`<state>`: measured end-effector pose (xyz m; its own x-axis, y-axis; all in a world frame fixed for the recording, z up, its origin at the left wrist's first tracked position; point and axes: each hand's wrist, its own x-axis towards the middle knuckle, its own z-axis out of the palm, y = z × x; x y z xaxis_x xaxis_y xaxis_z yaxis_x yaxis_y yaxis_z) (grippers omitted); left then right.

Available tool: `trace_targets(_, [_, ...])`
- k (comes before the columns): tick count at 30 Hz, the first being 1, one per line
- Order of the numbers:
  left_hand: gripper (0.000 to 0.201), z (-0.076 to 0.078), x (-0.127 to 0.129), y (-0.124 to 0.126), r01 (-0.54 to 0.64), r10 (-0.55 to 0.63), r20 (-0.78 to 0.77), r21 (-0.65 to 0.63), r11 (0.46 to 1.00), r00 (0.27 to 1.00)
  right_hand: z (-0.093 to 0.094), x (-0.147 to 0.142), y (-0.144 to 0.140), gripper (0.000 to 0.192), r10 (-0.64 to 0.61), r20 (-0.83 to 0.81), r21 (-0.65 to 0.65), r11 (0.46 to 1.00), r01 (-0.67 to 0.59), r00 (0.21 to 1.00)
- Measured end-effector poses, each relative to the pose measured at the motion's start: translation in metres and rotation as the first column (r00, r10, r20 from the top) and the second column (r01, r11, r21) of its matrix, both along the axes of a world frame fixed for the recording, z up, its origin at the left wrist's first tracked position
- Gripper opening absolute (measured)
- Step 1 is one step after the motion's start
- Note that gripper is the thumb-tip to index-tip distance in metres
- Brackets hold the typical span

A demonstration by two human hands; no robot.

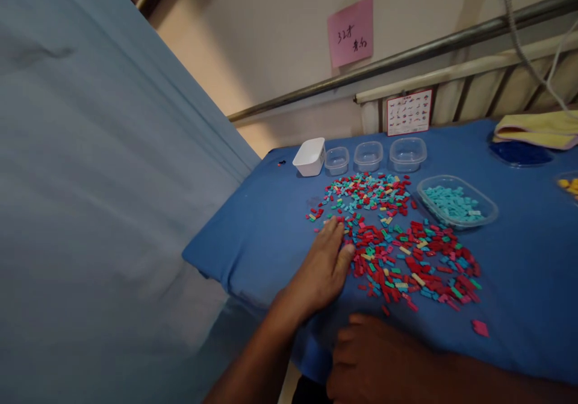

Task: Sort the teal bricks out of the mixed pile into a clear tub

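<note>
Small plastic building bricks (pixel 419 265), mostly red with teal, green, pink and cream ones, lie in a loose heap on the blue cloth. My left hand (pixel 323 265) lies palm down at the heap's left edge. Its fingers are stretched out and touch the bricks there, and its thumb is apart. At the near edge of the table, my right hand (pixel 370 356) is curled with the knuckles up. Its palm is hidden, so I cannot see whether anything is inside. Farther back is a second heap of bricks (pixel 368 190), with more teal among the red.
Behind the heaps stand a white tub (pixel 310 157) and clear containers (pixel 368 156). A clear box of teal bricks (pixel 456 202) stands to the right. A picture card (pixel 409 113) leans at the back. A yellow cloth (pixel 537 129) lies far right. A pale blue curtain (pixel 112 151) hangs left.
</note>
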<state>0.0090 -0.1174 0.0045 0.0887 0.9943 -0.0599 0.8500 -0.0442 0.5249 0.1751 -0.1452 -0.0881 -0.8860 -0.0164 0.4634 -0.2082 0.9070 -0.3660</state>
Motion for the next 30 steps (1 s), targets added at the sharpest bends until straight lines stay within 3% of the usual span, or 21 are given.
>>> trace_targets(3, [0.066, 0.01, 0.0, 0.005, 0.024, -0.034, 0.108, 0.094, 0.995, 0.994, -0.001, 0.001, -0.001, 0.039, 0.006, 0.012, -0.005, 1.0, -0.006, 1.0])
trace_targets(6, [0.051, 0.017, -0.028, 0.033, -0.126, 0.079, 0.177, 0.271, 0.954, 0.981, -0.001, 0.002, -0.002, 0.039, -0.001, 0.022, -0.019, 1.0, 0.002, 1.0])
trace_targets(8, [0.043, 0.022, -0.053, 0.061, -0.267, 0.211, 0.217, 0.276, 0.923, 0.953, -0.003, 0.001, -0.003, 0.04, -0.004, 0.007, -0.021, 1.0, 0.004, 1.0])
trace_targets(10, [0.037, 0.029, -0.073, 0.09, -0.332, 0.307, 0.152, 0.18, 0.926, 0.939, -0.005, -0.001, -0.004, 0.042, -0.001, -0.013, -0.018, 1.0, 0.001, 1.0])
trace_targets(14, [0.023, 0.038, -0.083, 0.125, -0.296, 0.295, -0.232, 0.034, 0.955, 0.927, -0.012, -0.003, -0.002, 0.036, 0.012, -0.056, 0.022, 1.0, -0.011, 0.998])
trace_targets(16, [0.021, 0.035, -0.078, 0.127, -0.336, 0.315, -0.338, -0.005, 0.942, 0.887, -0.016, -0.003, -0.001, 0.03, 0.006, -0.082, 0.037, 0.999, -0.003, 0.997])
trace_targets(18, [0.024, 0.028, -0.073, 0.125, -0.316, 0.303, -0.334, 0.016, 0.948, 0.892, -0.022, -0.003, 0.0, 0.028, -0.007, -0.102, 0.033, 0.999, 0.01, 0.995])
trace_targets(22, [0.035, 0.011, -0.071, 0.121, -0.094, 0.135, -0.283, 0.153, 0.984, 0.95, -0.031, -0.007, -0.001, 0.031, 0.002, -0.081, 0.019, 1.0, 0.0, 0.997])
trace_targets(24, [0.038, 0.007, -0.073, 0.122, -0.037, 0.08, -0.312, 0.14, 0.989, 0.947, -0.034, -0.01, -0.002, 0.032, 0.021, -0.044, 0.016, 1.0, -0.02, 0.999])
trace_targets(26, [0.038, 0.006, -0.077, 0.124, -0.048, 0.075, -0.302, 0.096, 0.994, 0.95, -0.036, -0.013, -0.002, 0.033, 0.045, -0.01, 0.004, 0.999, -0.045, 0.999])
trace_targets(30, [0.035, 0.007, -0.084, 0.126, -0.176, 0.194, -0.206, 0.102, 0.979, 0.959, -0.037, -0.015, -0.003, 0.033, 0.056, 0.056, -0.062, 0.997, -0.053, 0.997])
